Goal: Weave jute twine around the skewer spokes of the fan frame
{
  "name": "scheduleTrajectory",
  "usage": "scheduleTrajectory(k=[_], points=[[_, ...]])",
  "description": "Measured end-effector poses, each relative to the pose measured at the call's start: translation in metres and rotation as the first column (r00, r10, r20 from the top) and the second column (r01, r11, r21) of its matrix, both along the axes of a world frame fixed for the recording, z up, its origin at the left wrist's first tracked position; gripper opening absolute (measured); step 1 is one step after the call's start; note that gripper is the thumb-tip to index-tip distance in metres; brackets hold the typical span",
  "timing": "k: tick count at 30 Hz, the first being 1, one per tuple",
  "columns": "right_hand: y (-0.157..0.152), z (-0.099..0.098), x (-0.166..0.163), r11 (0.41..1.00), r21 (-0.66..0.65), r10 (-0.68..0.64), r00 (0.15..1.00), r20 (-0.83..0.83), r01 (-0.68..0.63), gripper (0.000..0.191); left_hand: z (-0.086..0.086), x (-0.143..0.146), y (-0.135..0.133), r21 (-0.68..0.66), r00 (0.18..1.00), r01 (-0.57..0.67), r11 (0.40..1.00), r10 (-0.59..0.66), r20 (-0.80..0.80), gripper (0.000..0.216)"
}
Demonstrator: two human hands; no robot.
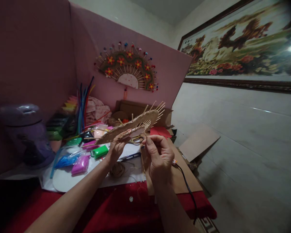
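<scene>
A half-round craft fan [131, 124] of tan twine and thin sticks is held up over the table, tilted, its sticks poking out past the rim. My left hand [117, 149] grips its lower edge from below. Close by on the right, my right hand [160, 152] is closed, thumb against forefinger, pinching a strand of twine [144, 139] near the fan's inner edge. Where the strand meets the fan is too small to make out. A ball of twine [117, 169] lies on the table below my hands.
Packets of coloured clay [80, 164] and a purple canister [26, 136] stand at left. Pipe cleaners [83, 100] rise behind. Brown cardboard [184, 178] and a black cable [187, 184] lie at right. A decorated fan [128, 66] hangs on the pink board [165, 71].
</scene>
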State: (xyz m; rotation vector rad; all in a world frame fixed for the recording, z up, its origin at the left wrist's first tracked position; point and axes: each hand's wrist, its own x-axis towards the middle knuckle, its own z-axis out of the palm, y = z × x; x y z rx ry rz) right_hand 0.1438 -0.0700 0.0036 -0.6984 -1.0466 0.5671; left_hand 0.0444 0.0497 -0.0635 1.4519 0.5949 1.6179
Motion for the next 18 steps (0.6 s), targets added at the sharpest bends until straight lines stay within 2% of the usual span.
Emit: scheduleTrajectory(k=[4, 8, 12, 15, 18], points=[[0.002, 0.001, -0.002, 1.000, -0.011, 0.005, 1.000, 0.000, -0.005, 0.015, 0.005, 0.001, -0.003, -0.033, 0.996, 0.093, 0.995, -0.093, 0.006, 0.039], [0.000, 0.001, -0.002, 0.999, -0.023, 0.030, 0.999, -0.012, -0.030, 0.015, 0.005, -0.001, -0.004, -0.038, 0.995, 0.101, 0.994, -0.101, -0.005, 0.041], [-0.001, -0.001, -0.003, 0.998, -0.051, 0.024, 0.999, 0.026, -0.022, 0.016, 0.004, -0.001, -0.005, -0.030, 0.997, 0.080, 0.996, -0.080, 0.000, 0.033], [0.003, -0.004, -0.003, 0.999, -0.054, 0.006, 0.998, 0.070, -0.002, 0.015, 0.003, -0.001, -0.006, -0.084, 0.993, 0.094, 0.992, -0.087, 0.081, 0.030], [0.011, -0.007, -0.004, 0.998, -0.058, -0.026, 0.993, 0.118, 0.033, 0.015, 0.001, 0.002, -0.006, -0.169, 0.974, 0.159, 0.973, -0.127, 0.185, 0.034]])
